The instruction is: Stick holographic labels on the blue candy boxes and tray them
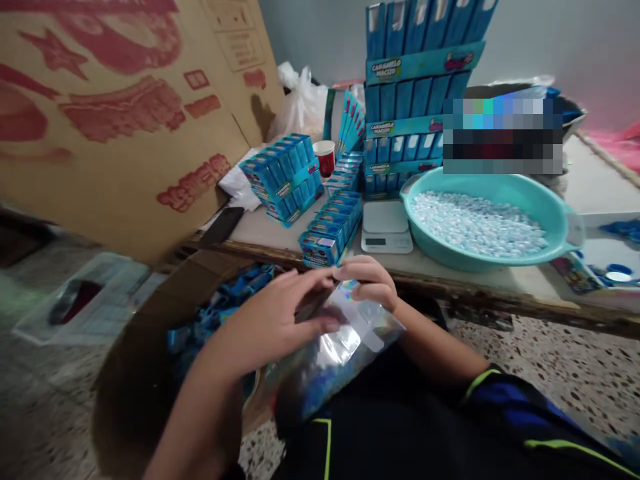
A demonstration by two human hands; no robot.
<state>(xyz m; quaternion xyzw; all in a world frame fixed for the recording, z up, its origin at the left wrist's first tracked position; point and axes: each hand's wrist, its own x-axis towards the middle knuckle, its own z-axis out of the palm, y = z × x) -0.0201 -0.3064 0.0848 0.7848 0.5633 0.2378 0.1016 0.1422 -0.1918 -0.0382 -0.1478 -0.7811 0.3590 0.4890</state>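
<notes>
A clear plastic bag [336,347] with blue contents low inside rests on my lap, its shiny upper part tilted toward the table. My left hand [287,313] is closed on the bag's top edge, thumb lying over the film. From the other side my right hand [373,280] curls its fingers over the same edge, and the fingertips of both hands meet there. What lies under the fingers is hidden. Just beyond the hands, a row of small blue boxes [333,227] stands at the table's edge, beside a white kitchen scale [387,228].
A turquoise basin [483,263] of pale wrapped candies stands right of the scale. Tall stacks of blue boxes [405,100] rise behind, with more boxes [285,173], a red cup [325,160] and a phone [223,225] leftward. Below left sits an open carton [130,373] of blue pieces.
</notes>
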